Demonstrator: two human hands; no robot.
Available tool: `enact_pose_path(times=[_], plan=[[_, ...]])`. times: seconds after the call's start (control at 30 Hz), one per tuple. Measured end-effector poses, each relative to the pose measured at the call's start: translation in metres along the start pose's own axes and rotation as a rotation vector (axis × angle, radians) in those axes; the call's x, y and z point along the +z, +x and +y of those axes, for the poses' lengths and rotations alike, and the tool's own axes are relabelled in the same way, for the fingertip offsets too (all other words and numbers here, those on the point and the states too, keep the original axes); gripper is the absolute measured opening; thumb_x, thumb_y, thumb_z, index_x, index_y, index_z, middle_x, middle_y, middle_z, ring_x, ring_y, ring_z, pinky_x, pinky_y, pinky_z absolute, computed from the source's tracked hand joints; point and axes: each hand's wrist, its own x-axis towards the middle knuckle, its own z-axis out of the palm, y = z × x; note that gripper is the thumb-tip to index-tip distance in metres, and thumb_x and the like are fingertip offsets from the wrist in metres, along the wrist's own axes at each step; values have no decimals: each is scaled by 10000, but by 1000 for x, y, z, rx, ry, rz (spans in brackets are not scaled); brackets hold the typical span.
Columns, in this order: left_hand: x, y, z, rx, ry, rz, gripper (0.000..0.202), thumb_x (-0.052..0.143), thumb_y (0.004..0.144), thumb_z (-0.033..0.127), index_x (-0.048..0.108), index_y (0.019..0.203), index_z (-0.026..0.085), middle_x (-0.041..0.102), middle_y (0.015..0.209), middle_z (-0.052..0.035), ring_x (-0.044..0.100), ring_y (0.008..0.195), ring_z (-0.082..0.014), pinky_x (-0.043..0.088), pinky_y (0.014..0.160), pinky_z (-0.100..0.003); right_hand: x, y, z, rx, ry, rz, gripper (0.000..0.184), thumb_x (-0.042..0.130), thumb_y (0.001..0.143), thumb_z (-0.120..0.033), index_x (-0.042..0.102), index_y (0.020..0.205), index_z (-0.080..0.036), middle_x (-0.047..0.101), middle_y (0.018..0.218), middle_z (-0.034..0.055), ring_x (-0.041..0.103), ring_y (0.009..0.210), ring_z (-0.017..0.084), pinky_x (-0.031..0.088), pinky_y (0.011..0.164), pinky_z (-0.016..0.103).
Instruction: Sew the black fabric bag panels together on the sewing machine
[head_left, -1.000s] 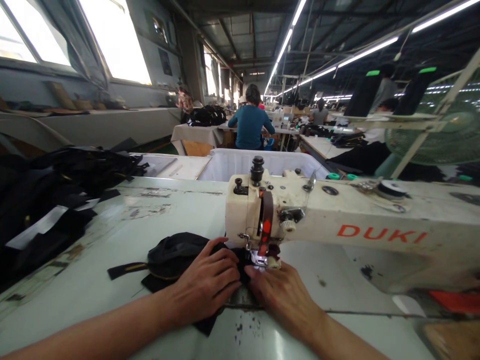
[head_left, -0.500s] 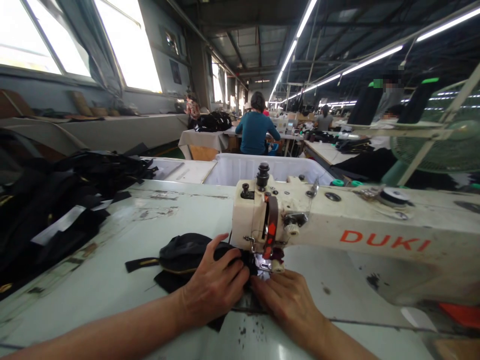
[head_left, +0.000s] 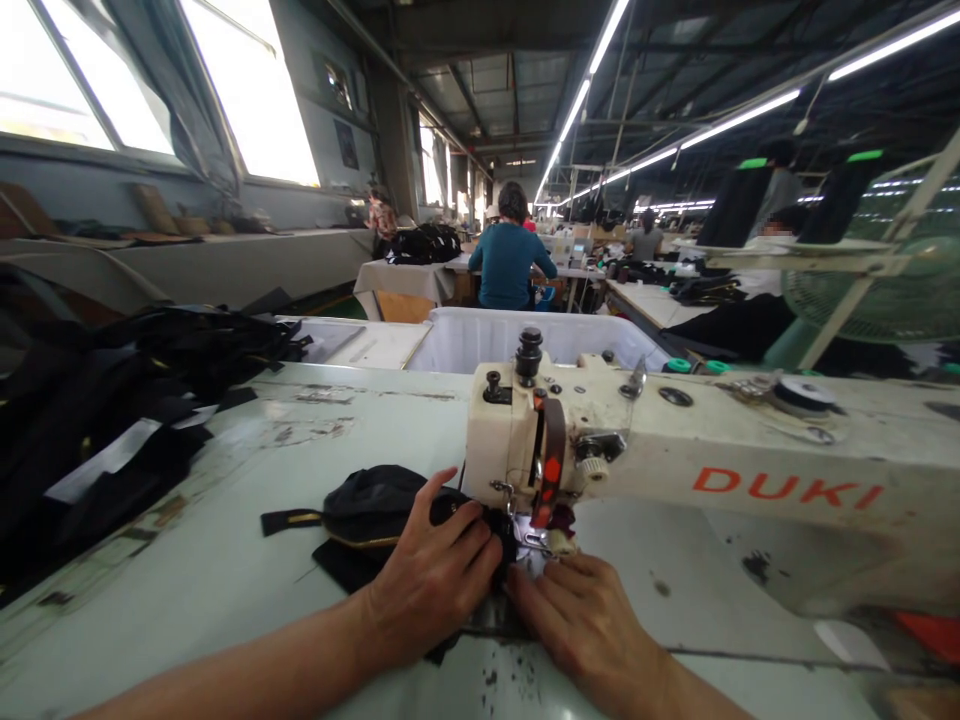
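Note:
A black fabric pouch [head_left: 371,500] with a gold-coloured zip and a short end tab lies left of the sewing machine's [head_left: 510,430] needle area, one edge close to the lit presser foot [head_left: 534,538]. Across its right part lies my left hand [head_left: 442,565], fingers bent and closed on the cloth, index finger raised. My right hand [head_left: 581,605] is at the front right of the presser foot, its fingers curled together close to the pouch's edge. Whatever its fingertips pinch is hidden.
A heap of black fabric pieces [head_left: 97,430] covers the table's left side. Behind the machine stands a white plastic bin [head_left: 517,325]. Black thread cones [head_left: 735,205] and a green fan [head_left: 892,290] are at the right. A person in a teal top [head_left: 508,262] sits farther ahead.
The view has shifted slightly, so the machine appears a little farther right. My right fingers sit a bit apart from my left ones now. The left hand keeps its hold on the pouch.

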Motion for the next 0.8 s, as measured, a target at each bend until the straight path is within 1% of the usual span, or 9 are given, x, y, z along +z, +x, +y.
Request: enact_pose_path(times=[0.13,0.2,0.37,0.43,0.5,0.57,0.63,0.7,0.8], plan=[[-4,-2,3,40,-30,57,194,490,915,78,652,818,123,659,754,-47,616,919,-225,221,1106,-640,-2,-3,1,-49,-48,-42,303,319,965,-30,600,1072,-65,640,670,29,582,603,146,470,662,314],[-6,-3,3,80,-64,48,205,489,915,51,656,810,106,656,744,-56,624,901,-217,222,1114,-628,-2,-6,2,-95,-50,-85,295,337,952,-23,604,1075,-48,635,670,34,570,592,155,466,637,324],[-8,-11,-1,148,-167,-134,212,472,943,63,653,867,145,634,712,-12,632,830,-172,230,1141,-584,-2,-8,6,-170,-37,-153,218,413,933,-41,623,986,-71,603,613,21,539,537,164,405,539,328],[-8,-13,-3,136,-195,-177,208,465,957,83,652,918,166,634,714,-1,635,856,-172,208,1151,-587,-3,-9,8,-128,-23,-168,179,461,959,-113,620,881,-127,587,583,1,540,529,156,396,542,322],[-8,-15,-3,130,-210,-205,195,467,964,99,650,975,167,642,737,-5,635,891,-177,197,1158,-585,-5,-9,11,-51,11,-150,246,518,980,-267,592,764,-175,572,559,-19,554,530,145,406,568,312],[-8,-16,-3,120,-216,-218,179,482,963,108,647,1003,164,653,774,-11,632,925,-182,196,1161,-579,-7,-10,14,29,32,-96,306,553,962,-387,590,730,-192,564,547,-33,567,528,135,423,605,307],[-7,-17,-2,98,-221,-210,168,497,957,107,651,987,168,662,814,-14,628,938,-180,205,1161,-570,-10,-11,17,89,30,-49,237,568,956,-360,632,799,-194,588,572,-35,584,545,133,437,635,305],[-7,-17,-1,71,-230,-214,162,506,954,109,655,972,172,675,880,-21,627,954,-178,212,1160,-563,-13,-11,19,139,38,-57,133,554,953,-265,660,920,-193,657,691,-8,621,636,151,462,683,312],[-7,-16,-1,61,-267,-215,177,490,963,108,655,985,168,688,959,-30,626,987,-176,204,1167,-548,-15,-10,18,118,91,-133,265,493,924,-172,630,1151,-171,707,1024,57,646,896,208,490,823,360]])
